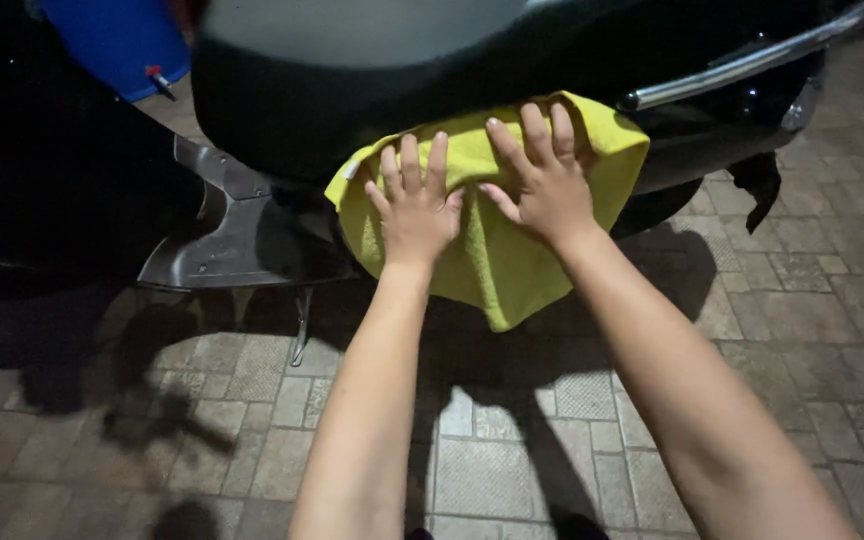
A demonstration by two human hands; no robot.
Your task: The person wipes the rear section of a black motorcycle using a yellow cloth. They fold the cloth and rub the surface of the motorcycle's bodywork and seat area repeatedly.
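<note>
Both hands, the left hand (pixel 416 205) and right hand (pixel 544 180), press flat with fingers spread, grasping nothing, on a yellow cloth (pixel 492 250) draped over the scooter's (pixel 282 110) seat edge.

Black scooter seat (pixel 302 110) carries a yellow cloth (pixel 497 255) draped over its side; scooter kickstand (pixel 299 330) rests on paved floor (pixel 802 330).

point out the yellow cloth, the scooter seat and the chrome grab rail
yellow cloth (pixel 497 265): head view, bare lower part below the hands.
scooter seat (pixel 352 90): head view, dark side of the seat.
chrome grab rail (pixel 742 65): head view, middle of the shiny bar.
</note>
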